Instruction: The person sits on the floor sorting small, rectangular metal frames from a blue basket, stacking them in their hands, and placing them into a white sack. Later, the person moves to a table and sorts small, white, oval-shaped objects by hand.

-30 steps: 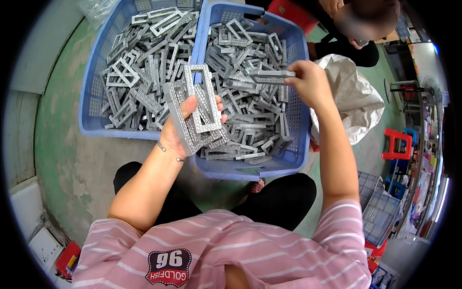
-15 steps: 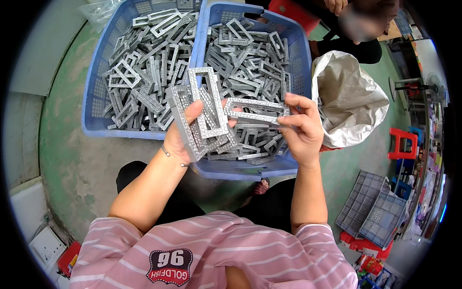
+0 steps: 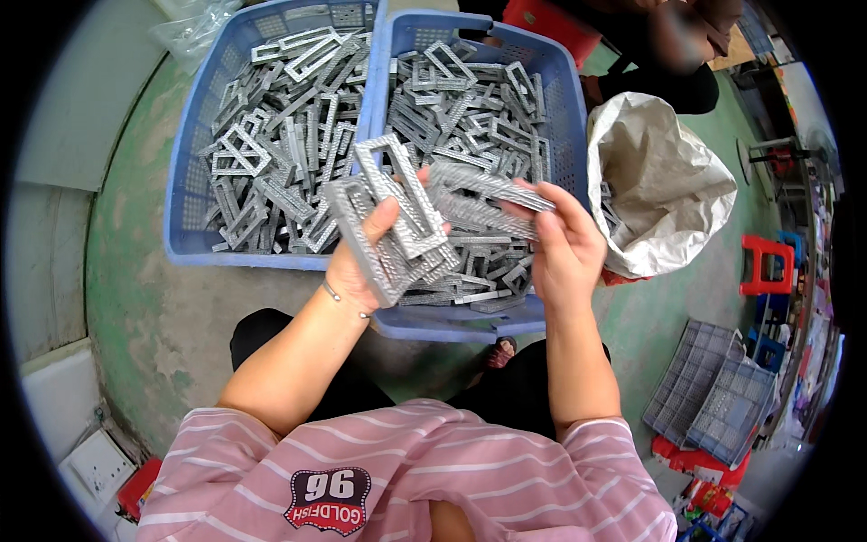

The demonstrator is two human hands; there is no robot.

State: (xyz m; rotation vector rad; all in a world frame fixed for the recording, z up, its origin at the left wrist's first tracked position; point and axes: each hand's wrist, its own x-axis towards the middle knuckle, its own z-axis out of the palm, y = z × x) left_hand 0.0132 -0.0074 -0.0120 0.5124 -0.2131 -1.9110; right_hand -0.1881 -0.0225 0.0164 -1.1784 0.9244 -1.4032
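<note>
Several silver rectangular frames (image 3: 384, 239) with textured faces and open centres are stacked in my left hand (image 3: 355, 271), its thumb pressed over them. My right hand (image 3: 569, 239) pinches another silver frame (image 3: 488, 191) by its right end, thumb below and fingers above. That frame is smeared by motion, and its left end is close to the stack. Both hands are above the near part of the right blue basket (image 3: 567, 99), which is full of loose frames like these. Some of my left fingers are hidden behind the stack.
A second blue basket (image 3: 185, 181) of silver frames adjoins on the left. An open white woven sack (image 3: 668, 199) stands right of the baskets. Beyond it sits another person (image 3: 650, 77). Grey crates (image 3: 695, 379) and a red stool (image 3: 766, 265) are at the right.
The frame in my right hand has turned from showing its open face to nearly edge-on. My left hand's stack has tilted slightly, and the whole view has shifted a little.
</note>
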